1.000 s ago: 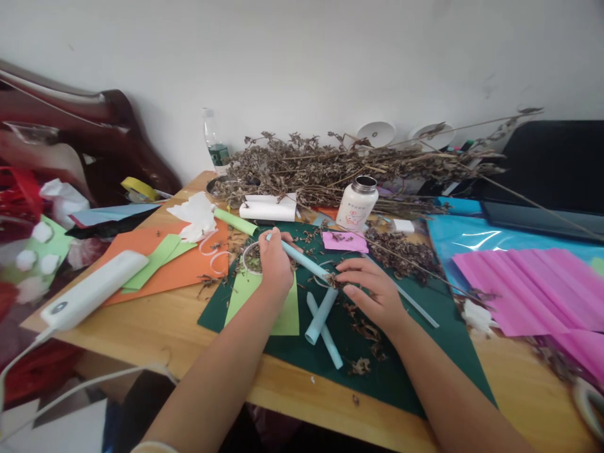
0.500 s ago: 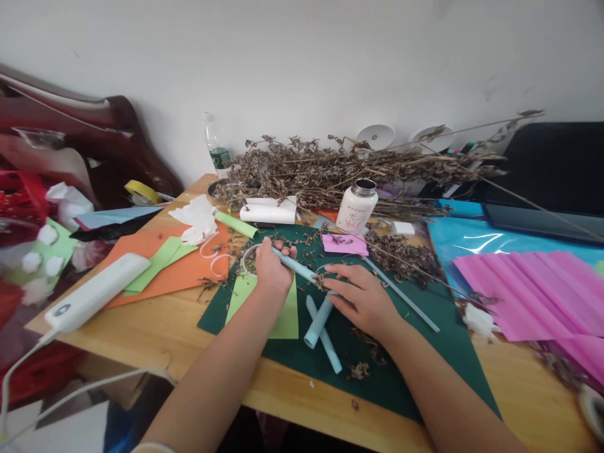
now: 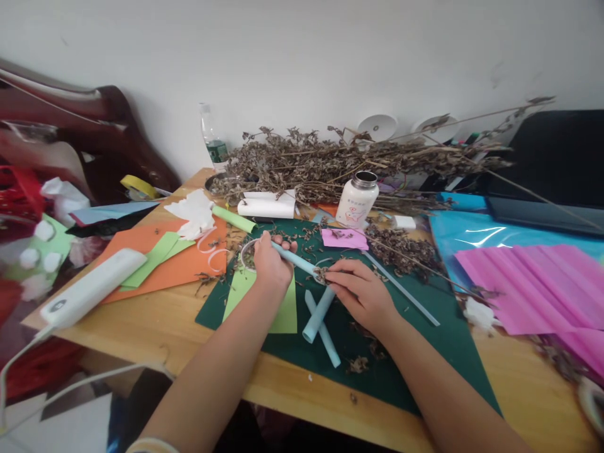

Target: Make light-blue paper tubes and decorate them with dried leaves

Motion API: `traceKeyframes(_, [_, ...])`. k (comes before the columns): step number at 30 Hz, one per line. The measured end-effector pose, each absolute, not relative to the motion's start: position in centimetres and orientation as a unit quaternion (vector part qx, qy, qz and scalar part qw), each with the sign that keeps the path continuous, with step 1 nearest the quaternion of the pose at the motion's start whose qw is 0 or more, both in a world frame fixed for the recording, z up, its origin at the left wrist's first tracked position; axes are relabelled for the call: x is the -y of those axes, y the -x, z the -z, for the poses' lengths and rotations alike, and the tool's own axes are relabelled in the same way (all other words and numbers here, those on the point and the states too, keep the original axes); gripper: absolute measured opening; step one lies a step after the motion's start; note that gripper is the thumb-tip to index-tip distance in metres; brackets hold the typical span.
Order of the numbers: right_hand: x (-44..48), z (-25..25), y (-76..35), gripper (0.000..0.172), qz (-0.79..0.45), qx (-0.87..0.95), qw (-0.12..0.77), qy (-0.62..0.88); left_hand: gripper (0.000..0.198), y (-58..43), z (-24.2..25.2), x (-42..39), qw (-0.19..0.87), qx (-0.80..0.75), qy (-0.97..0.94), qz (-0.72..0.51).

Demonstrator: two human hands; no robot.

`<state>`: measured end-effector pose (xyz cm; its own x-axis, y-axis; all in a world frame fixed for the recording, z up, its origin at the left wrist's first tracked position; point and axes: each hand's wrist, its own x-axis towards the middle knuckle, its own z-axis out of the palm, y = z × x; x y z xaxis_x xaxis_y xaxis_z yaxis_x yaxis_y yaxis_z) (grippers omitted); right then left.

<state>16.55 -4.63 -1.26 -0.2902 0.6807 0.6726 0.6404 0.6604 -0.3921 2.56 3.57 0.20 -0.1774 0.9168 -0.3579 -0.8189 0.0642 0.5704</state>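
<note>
My left hand point(image 3: 274, 261) is closed around a light-blue paper tube point(image 3: 296, 260), which slants down to the right. At the tube's lower end, the fingers of my right hand point(image 3: 361, 289) pinch a bit of dried leaves point(image 3: 321, 274) against the opening. Below it, two more blue paper tubes, a wider one point(image 3: 317, 318) and a thinner one point(image 3: 330, 343), lie crossed on a dark green mat point(image 3: 406, 365). A light green paper sheet point(image 3: 283, 308) lies under my left wrist. Beside that hand is a round rim point(image 3: 245, 255) with leaf crumbs, partly hidden.
A pile of dried stalks point(image 3: 302, 163) spans the back, with a white bottle point(image 3: 357, 200) standing open before it. A glue stick point(image 3: 406, 292) lies on the right. Pink crepe paper point(image 3: 528, 286) covers the right side; a white glue gun or power bank point(image 3: 94, 286) lies left.
My right hand's fingers have drawn together at the tube's end, closing on the dried leaves. My left hand keeps its hold on the tube. The view has shifted slightly.
</note>
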Motion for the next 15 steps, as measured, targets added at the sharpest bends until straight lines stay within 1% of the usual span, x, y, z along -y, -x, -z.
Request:
traceKeyframes(6, [4.53,1.24,-16.48,0.013,-0.078,0.753,0.457,0.467,0.014,-2.6,0.07,-3.66,0.645,-0.358,-0.075,-0.671])
traceKeyframes(10, [4.44,1.14,-16.57,0.002,-0.105,0.749,0.46,0.465,0.014,-2.67,0.05,-3.67,0.651,-0.362,-0.069,-0.664])
traceKeyframes(15, [4.49,1.06,-16.96,0.009,-0.074,0.784,0.438,0.434,0.015,-2.85,-0.07,-3.57,0.651,-0.358,-0.053,-0.668])
